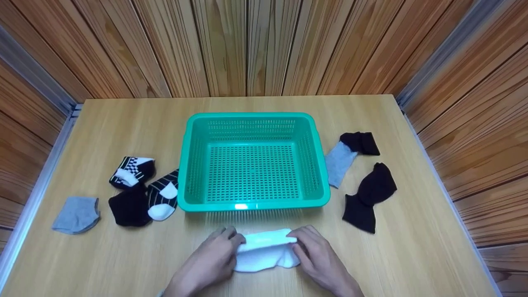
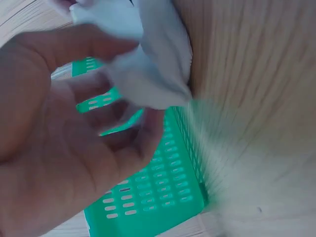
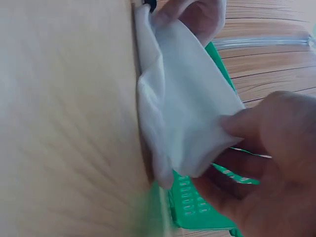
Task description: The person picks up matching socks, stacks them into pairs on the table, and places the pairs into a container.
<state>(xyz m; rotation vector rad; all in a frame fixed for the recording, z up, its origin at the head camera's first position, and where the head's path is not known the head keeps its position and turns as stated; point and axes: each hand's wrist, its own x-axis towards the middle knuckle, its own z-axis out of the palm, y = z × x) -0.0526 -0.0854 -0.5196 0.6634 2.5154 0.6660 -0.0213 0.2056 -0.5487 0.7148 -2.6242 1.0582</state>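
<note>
A white sock [image 1: 266, 251] lies folded on the table in front of the basket, stretched between both hands. My left hand [image 1: 216, 255] pinches its left end, thumb and fingers on the cloth in the left wrist view. At the other end my right hand [image 1: 319, 258] pinches the upper edge of the sock [image 3: 192, 98], seen from close by in the right wrist view. The cloth is lifted along its far edge, while its lower fold rests along the tabletop. Just beyond the hands stands the green plastic basket [image 1: 253, 208], with nothing inside it.
On the left lie a grey sock [image 1: 76, 215], a black sock [image 1: 130, 206], a checkered sock [image 1: 133, 171] and a striped black-and-white sock [image 1: 165, 196] against the basket. To the right are a grey sock [image 1: 340, 163], a black sock [image 1: 361, 143] overlapping it, and black socks [image 1: 369, 198].
</note>
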